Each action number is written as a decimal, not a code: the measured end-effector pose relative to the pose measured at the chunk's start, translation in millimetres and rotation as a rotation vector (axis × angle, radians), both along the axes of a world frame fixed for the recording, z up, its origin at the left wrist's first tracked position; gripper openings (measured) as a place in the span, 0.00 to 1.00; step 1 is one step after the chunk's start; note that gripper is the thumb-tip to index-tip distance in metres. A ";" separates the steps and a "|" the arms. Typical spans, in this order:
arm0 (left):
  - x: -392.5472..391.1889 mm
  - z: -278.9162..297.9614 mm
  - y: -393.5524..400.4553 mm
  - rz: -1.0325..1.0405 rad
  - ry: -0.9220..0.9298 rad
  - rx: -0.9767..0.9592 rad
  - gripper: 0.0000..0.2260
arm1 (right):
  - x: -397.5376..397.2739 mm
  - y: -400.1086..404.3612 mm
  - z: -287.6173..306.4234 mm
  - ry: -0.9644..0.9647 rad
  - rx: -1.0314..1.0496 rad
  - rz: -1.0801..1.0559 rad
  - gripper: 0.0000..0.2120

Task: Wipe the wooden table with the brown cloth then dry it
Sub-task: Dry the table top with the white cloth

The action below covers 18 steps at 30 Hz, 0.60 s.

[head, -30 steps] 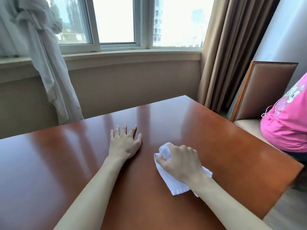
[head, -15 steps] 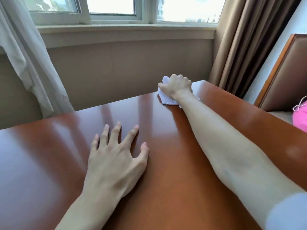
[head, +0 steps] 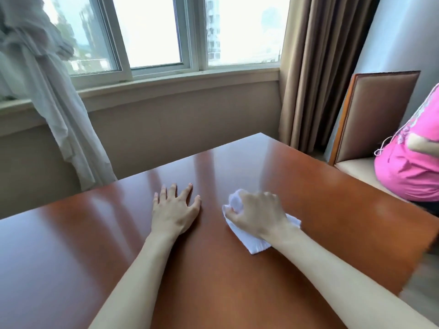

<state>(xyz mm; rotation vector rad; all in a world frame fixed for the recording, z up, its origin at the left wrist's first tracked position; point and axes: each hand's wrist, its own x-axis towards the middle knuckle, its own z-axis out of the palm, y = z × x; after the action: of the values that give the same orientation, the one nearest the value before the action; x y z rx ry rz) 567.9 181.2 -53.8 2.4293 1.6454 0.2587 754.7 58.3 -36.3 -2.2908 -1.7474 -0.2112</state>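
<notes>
Fingers [head: 268, 198] of the right hand [head: 259, 214] are bunching a soft, light white cloth [head: 251, 241] on the tabletop [head: 332, 186]; beside it, the left hand [head: 174, 210] is lying flat, spread.

Daylit interior, backlit from the far window [head: 152, 32].

The panes are overexposed to near white, and the view outside is washed out. Pale vertical streaks of glare run down the glossy table [head: 71, 245], strongest at left and centre. Soft shadows lie under both forearms. The right hand [head: 257, 213] and cloth [head: 251, 243] are motion-blurred, as is the table's near right edge; the left hand [head: 174, 211] is sharper. Wide-angle distortion bows the sill and tilts the curtain [head: 308, 67] at right.
</notes>
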 end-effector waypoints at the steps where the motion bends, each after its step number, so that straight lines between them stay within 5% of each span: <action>1: -1.1 1.4 -1.2 -0.007 0.003 -0.004 0.28 | -11.2 -29.2 -1.1 -0.024 0.021 0.014 0.24; 7: -2.8 2.2 -6.3 -0.009 -0.009 0.004 0.28 | -34.3 -103.7 -6.2 -0.034 0.045 0.045 0.25; 18: 0.2 -9.7 2.6 -0.021 -0.037 0.079 0.31 | 63.3 184.5 -6.1 0.038 0.129 -0.120 0.19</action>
<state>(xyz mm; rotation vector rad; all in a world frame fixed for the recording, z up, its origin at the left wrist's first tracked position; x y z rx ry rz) 568.1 183.9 -63.5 2.4816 1.6225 0.3704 818.0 242.8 -42.4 -2.2925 -1.5333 -0.2923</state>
